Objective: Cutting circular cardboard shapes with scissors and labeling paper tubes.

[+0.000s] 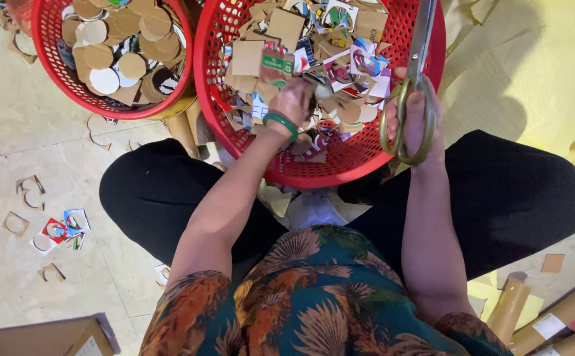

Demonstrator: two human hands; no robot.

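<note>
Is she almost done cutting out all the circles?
Not yet. The smaller red basket already holds many cut round discs. Her right hand holds scissors, and her left hand picks a cardboard piece. The big basket is full of uncut pieces.

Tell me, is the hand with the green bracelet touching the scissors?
Apart. The head view shows the left hand down among the cardboard pieces in the red basket, while the scissors sit in the right hand, with basket between them.
</note>
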